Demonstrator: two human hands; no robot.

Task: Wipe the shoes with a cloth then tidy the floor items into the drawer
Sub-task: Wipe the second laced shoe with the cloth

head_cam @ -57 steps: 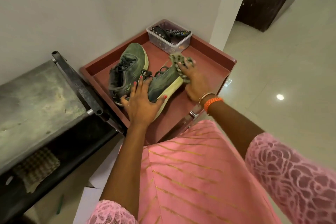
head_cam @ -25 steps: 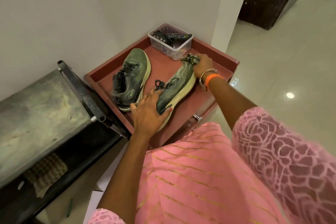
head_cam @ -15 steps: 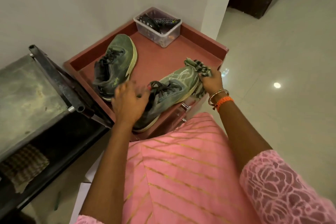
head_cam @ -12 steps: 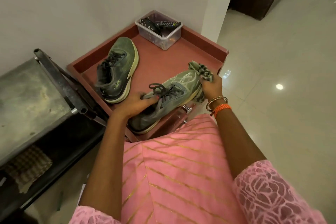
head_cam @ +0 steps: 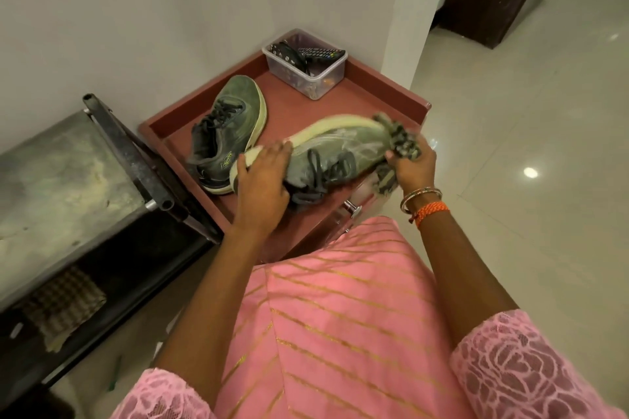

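Note:
Two dark green sneakers with pale soles sit on the red-brown drawer unit top (head_cam: 299, 105). One shoe (head_cam: 226, 133) stands upright at the left. The other shoe (head_cam: 340, 150) is tipped on its side, sole facing the wall, laces toward me. My left hand (head_cam: 262, 180) grips its heel end. My right hand (head_cam: 413, 163) holds a crumpled checked cloth (head_cam: 401, 141) pressed against its toe.
A clear plastic box (head_cam: 308, 75) with remote controls stands at the back corner. A drawer knob (head_cam: 352, 209) shows below the front edge. A metal bench (head_cam: 68, 180) with a dark bar stands on the left, a folded rag (head_cam: 61, 303) beneath it. Tiled floor stretches right.
The near shoe has been lifted off the top and tipped onto its side. My left hand moved to its heel; my right hand kept the cloth at the toe.

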